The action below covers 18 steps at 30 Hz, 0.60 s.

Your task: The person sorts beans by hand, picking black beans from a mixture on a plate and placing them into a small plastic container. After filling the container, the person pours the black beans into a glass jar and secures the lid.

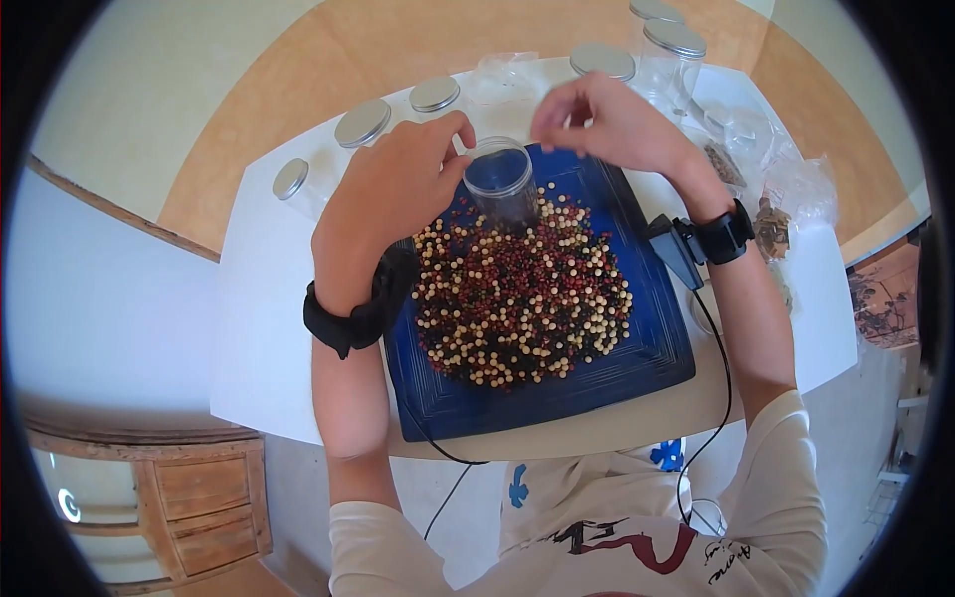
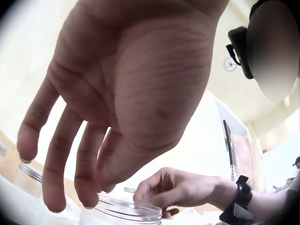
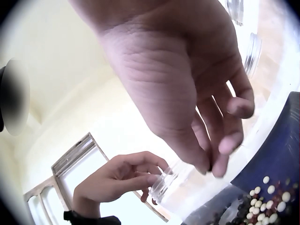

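A clear jar (image 1: 500, 184) without a lid stands on the blue tray (image 1: 637, 338), at the back edge of a heap of red, black and cream beans (image 1: 527, 289). My left hand (image 1: 398, 184) is at the jar's left side, fingers loosely bent, thumb by the rim; whether it touches is unclear. To the right, above the tray's back edge, my right hand (image 1: 607, 124) is raised and slightly blurred. In the right wrist view, thumb and fingertips of the right hand (image 3: 187, 84) come together on a small dark speck, apparently a black bean (image 3: 209, 169).
Jars with silver lids (image 1: 363, 123) line the table's back left, and more lidded jars (image 1: 673, 60) stand at the back right. Clear plastic bags (image 1: 801, 189), some holding dried material, lie along the right side. Black cables hang from both wrists over the front edge.
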### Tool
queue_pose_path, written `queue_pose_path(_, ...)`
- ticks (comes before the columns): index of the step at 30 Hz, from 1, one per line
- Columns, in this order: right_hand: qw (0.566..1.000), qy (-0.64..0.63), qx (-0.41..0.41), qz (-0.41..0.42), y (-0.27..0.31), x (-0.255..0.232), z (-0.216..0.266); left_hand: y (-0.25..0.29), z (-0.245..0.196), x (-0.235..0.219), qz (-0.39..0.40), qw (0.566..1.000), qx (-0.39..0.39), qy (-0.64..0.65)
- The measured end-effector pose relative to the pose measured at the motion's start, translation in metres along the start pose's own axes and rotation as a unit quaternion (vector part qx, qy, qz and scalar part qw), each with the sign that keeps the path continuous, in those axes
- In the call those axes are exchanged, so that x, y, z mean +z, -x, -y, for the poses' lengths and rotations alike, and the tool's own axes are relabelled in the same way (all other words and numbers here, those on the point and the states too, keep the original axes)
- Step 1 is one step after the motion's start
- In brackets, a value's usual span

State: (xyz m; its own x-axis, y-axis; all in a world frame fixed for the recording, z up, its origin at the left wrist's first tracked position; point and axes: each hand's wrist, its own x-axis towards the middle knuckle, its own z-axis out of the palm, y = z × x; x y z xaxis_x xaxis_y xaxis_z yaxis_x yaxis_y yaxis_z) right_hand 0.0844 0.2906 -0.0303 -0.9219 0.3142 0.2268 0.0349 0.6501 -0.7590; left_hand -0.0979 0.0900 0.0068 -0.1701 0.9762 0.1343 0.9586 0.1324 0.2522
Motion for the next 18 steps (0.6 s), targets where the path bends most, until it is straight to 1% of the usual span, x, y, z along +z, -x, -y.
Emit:
queue_pose_path(1,1.0,0.0,0.0,0.0,-0.001,0.003,0.0,0.0,0.0,0.0,0.001,1.0,-0.01,-0.024)
queue_pose_path(3,0.989,0.001,-0.096,-0.113,-0.005,0.011,0.002,0.002,0.001,0.002,0.003,1.0,-0.014,-0.021)
queue_pose_path(4,0.989,0.001,-0.096,-0.114,-0.004,0.014,0.009,0.003,0.001,0.003,0.004,1.0,-0.017,-0.019)
queue_pose_path(6,0.992,0.017,-0.1,-0.074,0.003,0.018,0.024,0.003,0.001,0.002,0.01,1.0,-0.016,-0.024)
queue_pose_path(8,0.991,0.009,-0.097,-0.091,0.001,0.019,0.022,0.005,0.004,0.001,0.015,0.999,-0.016,-0.029)
queue_pose_path(9,0.99,0.0,-0.095,-0.108,-0.001,0.02,0.021,0.007,0.007,0.001,0.029,0.999,-0.003,-0.013)
queue_pose_path(10,0.99,0.0,-0.096,-0.107,-0.002,0.016,0.02,0.008,0.008,0.0,0.043,0.999,0.009,0.004)
queue_pose_path(12,0.996,0.063,-0.012,-0.06,-0.001,0.004,0.015,0.013,0.004,0.004,0.034,0.999,0.023,-0.001)
queue_pose_path(13,0.996,0.063,-0.013,-0.059,0.001,0.002,0.01,0.014,0.001,0.005,0.027,0.999,0.037,-0.007)
queue_pose_path(15,0.996,0.052,0.041,0.059,0.003,0.002,0.0,0.009,-0.002,0.011,0.025,0.999,0.047,0.01)
queue_pose_path(16,0.996,0.052,0.041,0.059,0.003,0.003,-0.002,0.007,-0.001,0.014,0.023,0.998,0.057,0.027)
queue_pose_path(18,0.974,0.067,0.005,0.216,0.006,0.006,-0.003,0.001,0.006,0.02,0.028,0.997,0.065,0.018)
